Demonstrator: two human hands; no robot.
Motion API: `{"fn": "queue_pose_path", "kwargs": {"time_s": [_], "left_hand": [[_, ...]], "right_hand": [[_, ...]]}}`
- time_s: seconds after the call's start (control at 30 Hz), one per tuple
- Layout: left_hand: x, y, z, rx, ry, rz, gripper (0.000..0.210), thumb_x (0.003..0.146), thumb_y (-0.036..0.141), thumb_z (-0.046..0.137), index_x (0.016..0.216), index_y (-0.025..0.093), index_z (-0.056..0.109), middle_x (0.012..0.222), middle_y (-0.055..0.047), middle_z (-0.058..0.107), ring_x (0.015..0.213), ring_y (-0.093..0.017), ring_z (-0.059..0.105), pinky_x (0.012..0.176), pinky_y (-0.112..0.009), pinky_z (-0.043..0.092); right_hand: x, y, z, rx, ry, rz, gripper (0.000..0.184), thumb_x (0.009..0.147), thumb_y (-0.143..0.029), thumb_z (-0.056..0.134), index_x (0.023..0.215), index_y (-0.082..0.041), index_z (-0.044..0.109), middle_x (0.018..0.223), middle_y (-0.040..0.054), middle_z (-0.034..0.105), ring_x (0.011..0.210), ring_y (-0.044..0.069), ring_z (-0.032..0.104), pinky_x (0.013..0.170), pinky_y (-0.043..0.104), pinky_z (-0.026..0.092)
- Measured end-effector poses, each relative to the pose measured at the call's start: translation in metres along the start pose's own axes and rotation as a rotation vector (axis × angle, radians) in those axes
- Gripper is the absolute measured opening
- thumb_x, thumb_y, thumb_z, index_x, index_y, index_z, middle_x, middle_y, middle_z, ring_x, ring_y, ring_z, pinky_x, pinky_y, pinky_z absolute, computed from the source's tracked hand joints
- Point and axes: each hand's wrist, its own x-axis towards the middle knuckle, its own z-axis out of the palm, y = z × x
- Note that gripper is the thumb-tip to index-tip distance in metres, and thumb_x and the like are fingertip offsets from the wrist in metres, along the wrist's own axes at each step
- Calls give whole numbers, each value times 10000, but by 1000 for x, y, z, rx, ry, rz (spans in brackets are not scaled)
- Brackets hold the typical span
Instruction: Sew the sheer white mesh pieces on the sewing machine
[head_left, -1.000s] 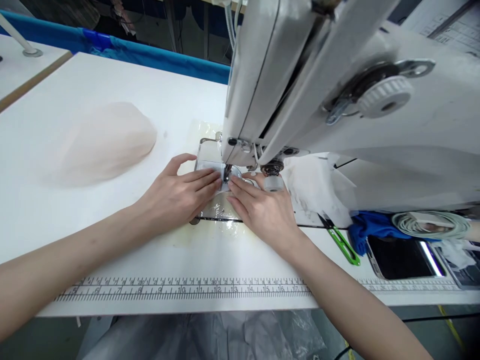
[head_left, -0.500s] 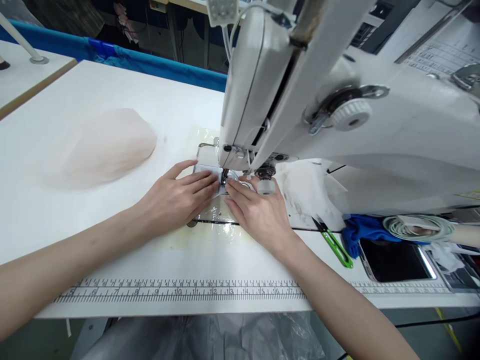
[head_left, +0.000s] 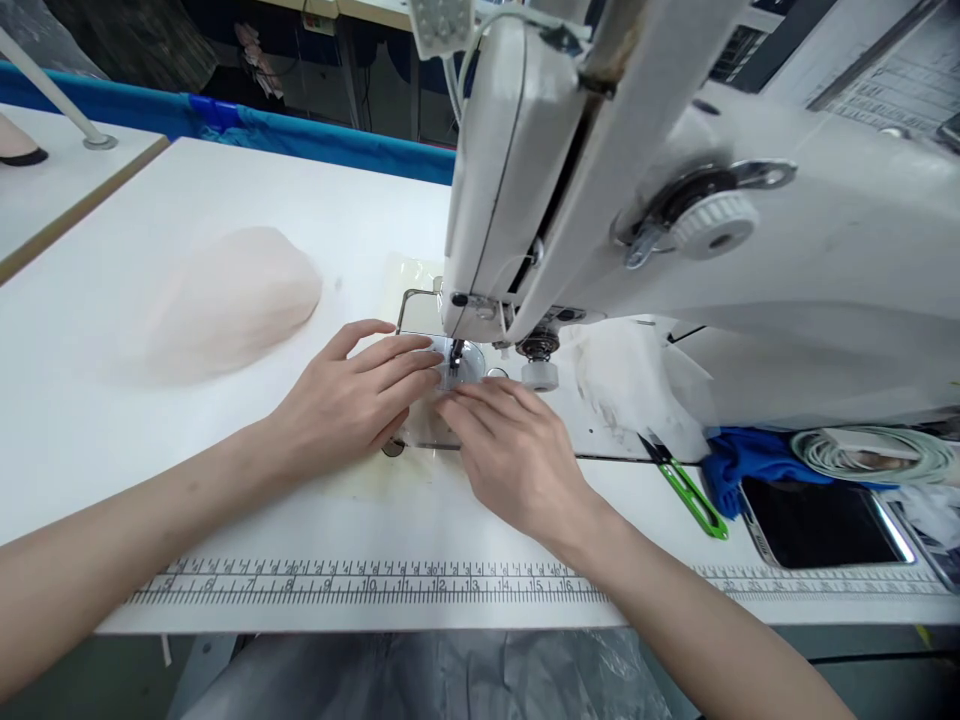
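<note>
My left hand (head_left: 360, 395) lies flat beside the presser foot (head_left: 455, 352) of a white sewing machine (head_left: 487, 170), its fingers stretched out over the metal bed plate (head_left: 420, 315). Just in front of the foot, my right hand (head_left: 521, 450) has its fingers pressed together and bent down. Whatever those fingertips hold is hidden or too thin and sheer to name. A pale pink, see-through cup-shaped piece (head_left: 240, 290) rests on the table to the left. Crumpled white sheer fabric (head_left: 637, 385) sits under the machine arm, right of my right hand.
Green thread snips (head_left: 696, 500) lie to the right, near a blue cloth (head_left: 727, 470), a coiled pale cable (head_left: 855, 455) and a phone (head_left: 825, 520). A printed ruler (head_left: 412, 585) runs along the table's front edge. Blue fabric (head_left: 330, 145) borders the back.
My right hand has drawn back slightly toward me from the presser foot, its fingers bending more. My left hand stays nearly in place. The whole view has shifted a little.
</note>
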Motion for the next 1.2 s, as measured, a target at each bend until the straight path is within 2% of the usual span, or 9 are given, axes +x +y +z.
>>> {"fn": "queue_pose_path", "kwargs": {"time_s": [0.07,0.2,0.27,0.37,0.5,0.63,0.77,0.97,1.2], "left_hand": [[0,-4,5,-1,-42,21,324,924,48,405,1140,188,602,1293,-29,643,1222,-217,574,1031,-430,409],[-2,-7,10,-19,-48,27,309,950,61,399,1141,174,614,1259,-38,664,1198,-208,591,1026,-410,428],[-2,-7,11,-55,-61,23,308,956,73,398,1157,164,613,1226,-55,678,1188,-197,596,1061,-410,409],[-1,-8,13,-114,-93,13,336,952,72,391,1205,136,603,1204,-91,676,1168,-199,600,1074,-411,403],[0,-5,14,-173,-116,-29,354,958,87,383,1202,146,633,1170,-92,669,1107,-219,602,999,-403,461],[0,-1,12,-144,-107,-35,334,952,113,426,1161,193,673,1165,-65,680,1147,-249,571,960,-407,475],[-2,2,11,-51,-127,1,373,923,78,442,1213,204,639,1281,-33,648,1260,-248,525,1046,-438,425],[-5,4,9,88,-174,73,390,951,97,412,1301,187,555,1270,-47,657,1337,-249,470,1115,-489,362],[-7,5,8,89,-182,66,410,941,99,413,1327,181,522,1282,-81,645,1345,-259,459,1143,-509,326]], "right_hand": [[-1,-3,0,-10,25,45,325,841,23,412,945,-141,673,889,51,738,967,196,654,780,309,471],[-4,-3,1,-7,-45,66,362,866,18,401,1108,-102,642,1152,91,693,969,196,641,779,307,512],[-5,-1,2,-16,-92,78,329,863,12,422,1064,-100,657,1145,90,691,961,204,637,776,310,527],[-6,2,2,-53,-123,155,296,827,23,439,932,-123,673,967,72,710,836,198,631,584,286,505],[-3,2,0,-105,-144,234,299,865,-30,437,1076,-111,633,990,107,684,859,212,617,444,274,428],[-3,4,3,-105,-198,251,223,934,-128,432,1016,-138,639,1083,124,669,987,237,618,547,287,511],[-4,12,9,-133,-184,225,247,959,-154,429,1089,-117,637,1220,157,652,1192,261,572,743,313,566],[-3,17,9,-167,-187,199,330,996,-246,412,1162,-104,660,1201,155,681,1196,245,585,1002,380,490],[-1,21,10,-169,-201,187,363,1003,-285,400,1150,-120,687,1227,137,673,1218,247,567,1050,411,454]]}}
